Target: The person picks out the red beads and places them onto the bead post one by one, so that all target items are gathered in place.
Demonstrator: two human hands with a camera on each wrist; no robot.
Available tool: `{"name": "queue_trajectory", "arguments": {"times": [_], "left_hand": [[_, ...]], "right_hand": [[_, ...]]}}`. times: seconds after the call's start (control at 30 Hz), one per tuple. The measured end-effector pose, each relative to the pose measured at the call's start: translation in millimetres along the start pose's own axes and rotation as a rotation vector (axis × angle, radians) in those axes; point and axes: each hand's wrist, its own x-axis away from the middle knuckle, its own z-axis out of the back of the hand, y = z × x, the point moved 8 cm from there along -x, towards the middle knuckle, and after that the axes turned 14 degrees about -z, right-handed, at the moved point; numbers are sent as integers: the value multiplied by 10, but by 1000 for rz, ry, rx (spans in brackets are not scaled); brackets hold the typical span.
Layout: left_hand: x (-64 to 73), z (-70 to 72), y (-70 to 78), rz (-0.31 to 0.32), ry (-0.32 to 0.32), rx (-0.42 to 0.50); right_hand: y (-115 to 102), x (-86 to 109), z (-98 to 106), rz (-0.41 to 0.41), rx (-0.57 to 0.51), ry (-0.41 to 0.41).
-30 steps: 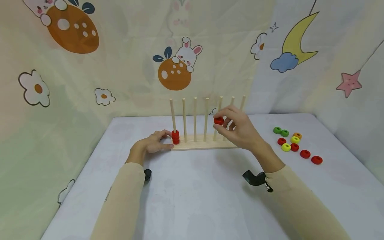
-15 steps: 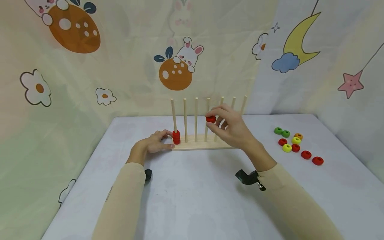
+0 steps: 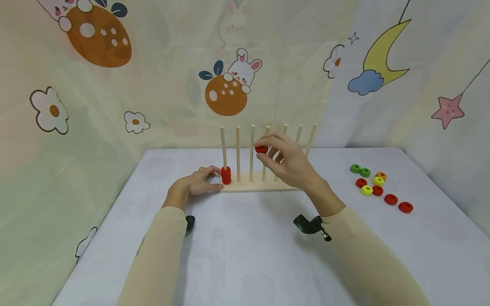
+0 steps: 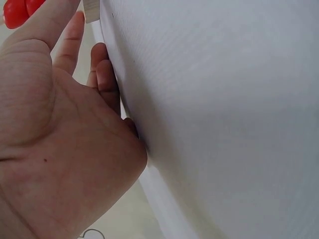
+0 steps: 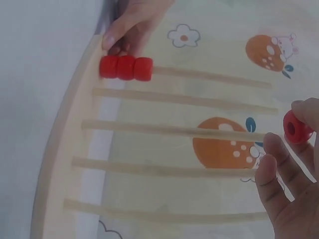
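Observation:
A wooden peg rack [image 3: 252, 186] with a row of upright pegs stands across the table. Three red beads [image 5: 126, 67] are stacked on its leftmost peg, in the right wrist view. My left hand [image 3: 195, 182] holds the rack's left end, thumb in front and index finger behind. Between thumb and fingertips, my right hand [image 3: 289, 162] pinches another red bead [image 3: 261, 149] high up, near the tops of the middle pegs. The bead's hole shows in the right wrist view, and it is apart from the pegs there.
On the table's right side lie several loose beads: green beads [image 3: 360, 170], an orange bead [image 3: 380, 175], yellow beads [image 3: 366, 190] and red beads [image 3: 391, 199]. A patterned cloth [image 3: 164, 85] hangs behind the table [image 3: 245, 246].
My right hand has moved left along the pegs with the red bead in its fingers. My left hand stays at the rack's left end.

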Motion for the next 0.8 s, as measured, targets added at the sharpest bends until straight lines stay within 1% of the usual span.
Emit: {"name": "queue_trajectory", "arguments": {"times": [0.17, 0.4, 0.53, 0.7, 0.8], "left_hand": [[-14, 1, 7, -7, -1, -6], [-7, 7, 18, 7, -3, -6], [-20, 5, 15, 4, -1, -3], [-6, 3, -7, 15, -1, 0], [-3, 7, -4, 11, -1, 3]], "right_hand": [[-55, -91, -46, 17, -20, 18], [-166, -201, -181, 13, -46, -7], [-169, -243, -227, 17, -54, -3], [-180, -292, -273, 40, -70, -1], [-179, -330, -293, 42, -79, 12]]}}
